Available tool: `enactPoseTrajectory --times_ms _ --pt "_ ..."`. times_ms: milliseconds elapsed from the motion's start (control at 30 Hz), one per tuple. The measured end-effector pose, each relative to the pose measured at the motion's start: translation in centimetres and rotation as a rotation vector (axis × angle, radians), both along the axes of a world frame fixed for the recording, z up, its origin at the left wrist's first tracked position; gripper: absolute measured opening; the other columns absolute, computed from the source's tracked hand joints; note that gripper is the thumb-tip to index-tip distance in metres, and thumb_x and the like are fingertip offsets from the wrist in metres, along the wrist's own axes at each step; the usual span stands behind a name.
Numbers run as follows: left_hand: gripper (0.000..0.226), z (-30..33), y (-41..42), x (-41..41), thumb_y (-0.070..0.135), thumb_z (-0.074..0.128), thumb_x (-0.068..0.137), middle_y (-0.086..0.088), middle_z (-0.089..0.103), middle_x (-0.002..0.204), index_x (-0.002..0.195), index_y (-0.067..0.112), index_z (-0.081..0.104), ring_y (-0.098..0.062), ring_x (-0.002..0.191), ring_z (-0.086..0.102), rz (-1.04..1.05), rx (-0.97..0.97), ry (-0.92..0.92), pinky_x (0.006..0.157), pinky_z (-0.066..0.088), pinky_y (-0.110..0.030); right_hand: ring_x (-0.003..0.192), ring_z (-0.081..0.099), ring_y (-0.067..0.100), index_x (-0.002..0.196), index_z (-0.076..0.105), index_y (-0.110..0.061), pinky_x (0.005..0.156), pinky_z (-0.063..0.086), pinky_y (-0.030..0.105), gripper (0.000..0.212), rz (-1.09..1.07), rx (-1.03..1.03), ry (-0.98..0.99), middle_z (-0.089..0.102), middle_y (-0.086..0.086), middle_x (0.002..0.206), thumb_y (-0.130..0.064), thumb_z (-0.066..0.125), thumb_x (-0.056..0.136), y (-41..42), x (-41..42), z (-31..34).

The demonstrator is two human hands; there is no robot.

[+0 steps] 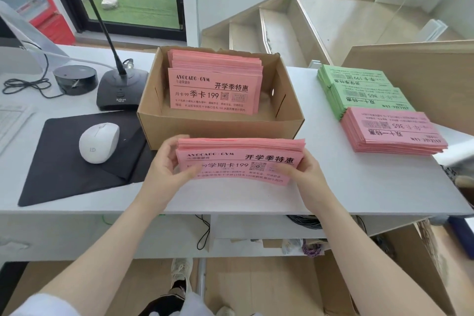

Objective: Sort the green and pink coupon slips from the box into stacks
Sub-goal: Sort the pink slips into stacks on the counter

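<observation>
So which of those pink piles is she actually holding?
The pink bundle in front of the cardboard box, gripped by the left hand and right hand. The other pink piles lie untouched.

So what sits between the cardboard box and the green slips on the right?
Nothing: in the head view, only bare white desk separates the cardboard box from the green slips.
</observation>
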State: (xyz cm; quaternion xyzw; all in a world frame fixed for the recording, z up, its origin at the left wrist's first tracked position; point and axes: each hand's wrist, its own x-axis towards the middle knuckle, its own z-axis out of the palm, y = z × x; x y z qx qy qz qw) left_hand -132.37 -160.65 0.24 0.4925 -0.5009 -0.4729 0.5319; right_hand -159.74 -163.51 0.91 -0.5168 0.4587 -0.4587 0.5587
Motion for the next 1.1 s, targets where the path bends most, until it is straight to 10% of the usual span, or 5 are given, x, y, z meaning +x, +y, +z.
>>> enactPoseTrajectory --times_ms 200,433,600,733,1100 --pt "0.038 1.4 -0.7 -1.3 0.041 0.064 0.062 0.012 0.069 0.086 0.094 0.022 0.057 -0.005 0.083 0.063 0.003 -0.053 0.089 0.065 0.050 -0.018 0.078 0.061 0.004 0.094 0.057 -0.012 0.068 0.047 0.014 0.043 -0.102 -0.077 0.007 0.067 -0.009 0.083 -0.045 0.059 0.067 -0.4 1.1 1.5" --pt "0.023 2.7 -1.7 -3.3 0.008 0.040 0.095 0.008 0.063 0.072 0.081 0.024 0.050 -0.012 0.072 0.058 0.261 -0.026 0.103 0.066 0.046 -0.033 0.073 0.048 0.019 0.073 0.053 -0.019 0.064 0.041 0.024 0.024 -0.339 -0.095 0.061 0.054 -0.002 0.072 0.000 0.051 0.088 -1.4 2.7 2.4" --pt "0.007 2.0 -1.7 -2.6 0.029 0.048 0.087 0.010 0.064 0.082 0.094 0.030 0.050 -0.011 0.081 0.059 0.192 -0.060 0.113 0.070 0.048 -0.032 0.069 0.053 0.011 0.085 0.054 -0.020 0.061 0.043 0.018 0.004 -0.240 -0.057 -0.017 0.055 -0.003 0.077 -0.017 0.055 0.089 -1.1 2.3 2.2" --pt "0.040 0.3 -0.8 -1.7 0.018 0.073 0.074 0.008 0.064 0.100 0.104 0.030 0.049 -0.006 0.092 0.062 0.040 0.017 -0.032 0.080 0.052 -0.022 0.086 0.063 0.006 0.106 0.052 -0.025 0.072 0.050 0.021 0.033 -0.043 0.013 0.049 0.065 -0.004 0.096 -0.011 0.065 0.079 -0.1 1.1 0.6" --pt "0.036 -0.5 -0.5 -2.3 0.006 0.050 0.092 0.019 0.055 0.113 0.125 0.019 0.041 -0.001 0.108 0.054 -0.023 0.079 -0.240 0.096 0.040 -0.025 0.102 0.062 0.008 0.117 0.050 -0.014 0.085 0.050 0.025 0.030 -0.088 -0.013 0.108 0.065 0.000 0.110 0.002 0.049 0.091 0.5 1.4 -0.5"
